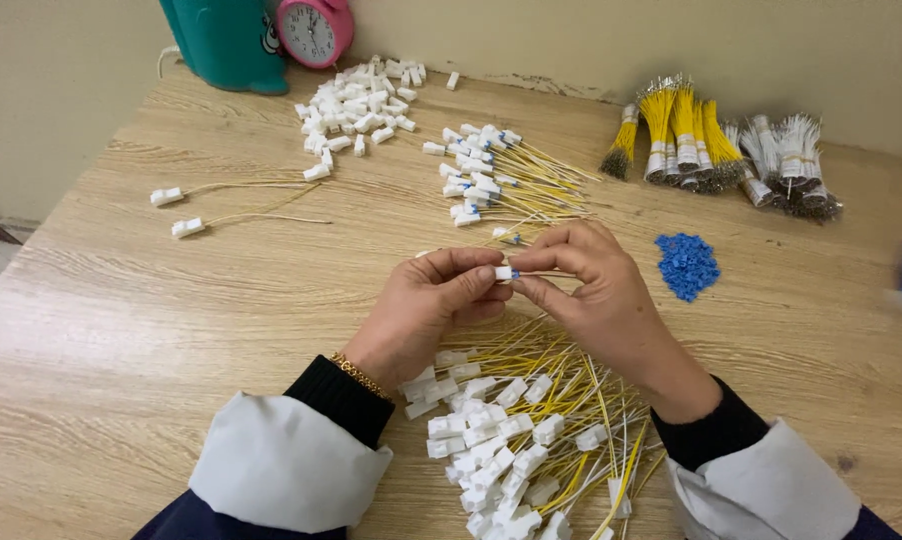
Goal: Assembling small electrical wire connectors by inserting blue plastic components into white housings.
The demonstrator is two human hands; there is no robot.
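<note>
Both hands, left hand and right hand, pinch a small white connector between their fingertips.

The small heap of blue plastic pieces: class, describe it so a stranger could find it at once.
Start at the light wooden table and look to its right half, below the bundles of yellow and white wires. Just right of the right hand lies the small heap of blue plastic pieces. It is the only loose blue pile; the other heaps are white.
</note>
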